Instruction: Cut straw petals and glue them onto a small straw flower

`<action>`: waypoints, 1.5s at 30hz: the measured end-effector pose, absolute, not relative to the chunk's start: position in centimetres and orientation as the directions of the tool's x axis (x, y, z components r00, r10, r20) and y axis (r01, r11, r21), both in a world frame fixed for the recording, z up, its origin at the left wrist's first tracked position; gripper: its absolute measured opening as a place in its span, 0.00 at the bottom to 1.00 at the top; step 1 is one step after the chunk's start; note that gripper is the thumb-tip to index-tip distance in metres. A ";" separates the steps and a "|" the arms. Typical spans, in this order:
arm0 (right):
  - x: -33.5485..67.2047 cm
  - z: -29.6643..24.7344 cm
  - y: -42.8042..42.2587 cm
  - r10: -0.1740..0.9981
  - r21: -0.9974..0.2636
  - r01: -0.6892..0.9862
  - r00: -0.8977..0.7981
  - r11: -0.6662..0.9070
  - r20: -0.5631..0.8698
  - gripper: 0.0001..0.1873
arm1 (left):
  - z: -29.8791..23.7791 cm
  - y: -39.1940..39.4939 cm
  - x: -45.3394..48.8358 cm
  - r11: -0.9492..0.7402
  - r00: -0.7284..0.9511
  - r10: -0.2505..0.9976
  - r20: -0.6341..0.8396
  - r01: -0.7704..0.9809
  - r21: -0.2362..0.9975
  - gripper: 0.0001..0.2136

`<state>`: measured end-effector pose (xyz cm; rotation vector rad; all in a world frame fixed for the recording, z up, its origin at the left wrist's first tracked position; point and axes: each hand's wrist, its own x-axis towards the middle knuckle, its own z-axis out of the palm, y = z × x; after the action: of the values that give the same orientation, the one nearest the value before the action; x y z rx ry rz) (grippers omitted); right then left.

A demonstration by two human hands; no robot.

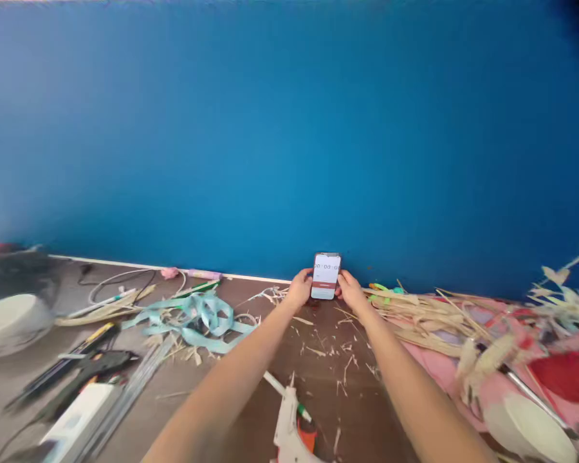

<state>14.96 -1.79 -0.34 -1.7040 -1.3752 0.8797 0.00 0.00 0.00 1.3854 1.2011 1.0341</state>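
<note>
Both arms are stretched straight out toward the far side, where a blue wall (289,128) stands. At the foot of this wall the phone (326,275) stands upright with its lit screen turned to the person. There are some digits and a red bar on it, too small to read. The left hand (299,289) is closed on the left edge of the phone and the right hand (352,290) is closed on the right edge, so the phone sits clamped between the two. Whether its back touches the wall I cannot tell.

The brown surface (318,386) under the arms is scattered with small pale scraps. Near, between the two forearms, lies a white glue gun (287,427) with an orange trigger. To the left of the left arm there is a loose heap of light blue ribbon (200,318). Further left are some dark tools (82,366), a white box (77,418) and a pale round object (9,321), all rather blurred. Far left, by the wall, a thin cable (110,281) curls beside a small pink thing (170,272).

On the right a bundle of dry straw (415,315) begins just beside the right hand and spreads over a pink cloth (439,366). More to the right lies something red (564,376), and near the right corner a pale rounded piece (525,424) — what it is I cannot make out.
</note>
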 end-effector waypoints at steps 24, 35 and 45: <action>9.3 0.1 -28.9 0.995 -0.697 0.713 -0.097 0.081 0.016 0.20 | 1.9 -24.7 -13.6 0.102 -0.067 0.992 -0.102 -0.013 0.995 0.21; 12.4 -0.6 -34.2 0.977 -0.553 0.833 0.116 0.003 0.180 0.18 | -3.0 -27.7 -13.9 -0.074 0.205 0.979 -0.006 0.381 0.921 0.26; 21.0 0.0 -29.8 0.887 -0.281 0.901 0.397 -0.329 0.235 0.19 | -4.3 -27.8 -12.6 -0.262 0.274 0.954 0.123 0.559 0.786 0.29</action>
<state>21.04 -29.75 0.01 -2.2962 -1.5454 -0.0549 -12.62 -27.84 -4.26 1.9245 1.3599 0.8138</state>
